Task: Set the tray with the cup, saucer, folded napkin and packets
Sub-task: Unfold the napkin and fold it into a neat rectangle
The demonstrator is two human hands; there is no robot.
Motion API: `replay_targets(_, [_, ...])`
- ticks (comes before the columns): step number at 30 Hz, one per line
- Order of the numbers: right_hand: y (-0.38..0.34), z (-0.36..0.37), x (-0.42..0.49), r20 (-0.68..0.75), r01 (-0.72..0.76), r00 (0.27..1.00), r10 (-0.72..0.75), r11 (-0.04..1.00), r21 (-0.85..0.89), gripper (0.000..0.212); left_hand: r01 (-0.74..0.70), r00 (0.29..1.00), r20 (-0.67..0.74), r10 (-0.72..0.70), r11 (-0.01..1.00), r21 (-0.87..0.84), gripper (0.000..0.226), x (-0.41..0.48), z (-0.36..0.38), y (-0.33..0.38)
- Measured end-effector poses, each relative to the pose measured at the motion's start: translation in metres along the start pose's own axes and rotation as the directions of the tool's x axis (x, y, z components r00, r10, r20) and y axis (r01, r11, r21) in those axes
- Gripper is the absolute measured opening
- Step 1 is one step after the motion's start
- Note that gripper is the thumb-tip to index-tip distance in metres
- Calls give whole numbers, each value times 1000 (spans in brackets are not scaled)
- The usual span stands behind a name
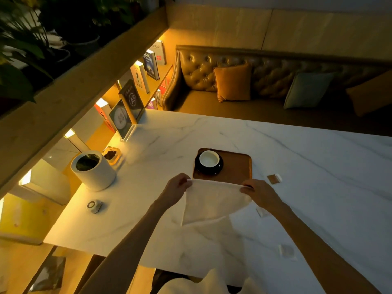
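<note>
A brown wooden tray (235, 166) lies on the white marble table (318, 155). In its left part a white cup (209, 159) stands on a black saucer (198, 166). Just in front of the tray I hold a cream napkin (212, 203) stretched out above the table. My left hand (177, 187) pinches its upper left corner and my right hand (257, 193) pinches its upper right corner; the rest hangs down to the tabletop. Packets lie on the table to the right: a brown and white one (274, 178), a pale one (262, 212) and another (286, 250).
A white cylindrical pot (93, 172) stands at the left, with a small glass dish (111, 155) behind it and a small round device (94, 206) in front. Acrylic sign stands (125, 117) and books line the left edge. A tufted bench with cushions (233, 81) runs along the far side.
</note>
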State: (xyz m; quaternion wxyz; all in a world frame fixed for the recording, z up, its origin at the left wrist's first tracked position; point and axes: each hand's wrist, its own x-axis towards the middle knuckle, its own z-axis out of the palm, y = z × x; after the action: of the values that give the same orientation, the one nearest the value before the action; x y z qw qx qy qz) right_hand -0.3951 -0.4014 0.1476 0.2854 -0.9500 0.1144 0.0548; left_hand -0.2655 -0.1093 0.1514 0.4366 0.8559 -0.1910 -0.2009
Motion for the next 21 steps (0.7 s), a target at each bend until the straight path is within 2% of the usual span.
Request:
replay_targets(4, [4, -40, 6, -81, -13, 996, 20, 996, 85, 7, -38, 996, -84, 25, 988, -147, 8, 16, -18, 40])
replay_targets(8, [-13, -100, 22, -215, -20, 975, 56, 986, 168, 12, -126, 985, -144, 100, 975, -185, 17, 39, -44, 97])
replay_targets(11, [-40, -154, 30, -334, 118, 942, -4, 939, 322, 21, -201, 961, -224, 163, 967, -159, 23, 57, -62, 152])
replay_targets(15, [-86, -222, 32, -462, 308, 885, -51, 809, 501, 22, -360, 899, -332, 287, 914, -185, 23, 73, -85, 229])
replay_targets(19, [-126, -266, 19, -500, 476, 840, -210, 728, 493, 28, -548, 804, -390, 450, 815, -188, 12, 63, -90, 294])
replay_targets(21, [-144, -272, 10, -520, 540, 800, -300, 739, 404, 26, -622, 755, -394, 525, 763, -175, 10, 53, -84, 312])
